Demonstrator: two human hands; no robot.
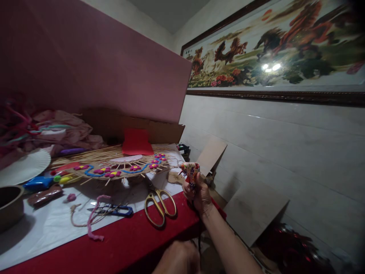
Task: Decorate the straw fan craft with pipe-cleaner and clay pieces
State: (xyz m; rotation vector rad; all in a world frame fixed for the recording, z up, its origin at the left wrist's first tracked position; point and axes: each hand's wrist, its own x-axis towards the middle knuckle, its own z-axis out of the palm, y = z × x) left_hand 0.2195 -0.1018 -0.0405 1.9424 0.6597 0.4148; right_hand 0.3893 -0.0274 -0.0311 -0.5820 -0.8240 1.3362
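My right hand (199, 194) is wrapped around the handle of a flower-patterned hot glue gun (190, 169) at the table's right end. The gun's nozzle points left, and its dark cord (199, 238) hangs below. My left hand (178, 257) is low at the bottom edge, beside the cord. It is smeared by motion, with its fingers hidden. Left of the gun lies a curved woven-stick piece (122, 172) decorated with pink flowers and a wavy blue line. Gold-handled scissors (160, 205) lie in front of it, partly on the red tablecloth (125, 243).
Blue thread snips (115, 209), pink yarn (92, 222) and twine lie at the front. A brown pot (11, 209), paper plate (28, 165) and clay packets stand left. Behind are thin sticks (94, 154) and red paper (137, 141). A cardboard sheet (211, 156) leans against the wall.
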